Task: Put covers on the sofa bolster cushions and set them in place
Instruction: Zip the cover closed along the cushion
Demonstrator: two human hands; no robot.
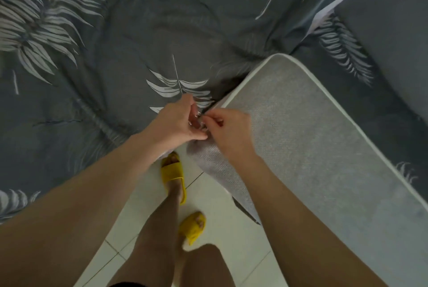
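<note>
L hand [177, 122] grips grey cushion [301, 138] corner; R hand [228, 129] pinches cover edge beside it

Cushion cover [301, 129] matt woven cloth; floor tiles [222, 212] smooth, glossy

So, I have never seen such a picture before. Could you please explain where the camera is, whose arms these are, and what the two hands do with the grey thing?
There is no machine here. One wide camera sits on a person's head and looks down, so the bare arms are that person's own. The left hand and the right hand meet at one corner of a flat light-grey cushion with white piping. Both pinch something small there, perhaps a zip pull; the picture is too blurred to tell. The cushion leans on a dark grey fabric with pale leaf prints. Below are white floor tiles and the person's yellow slippers.
</note>
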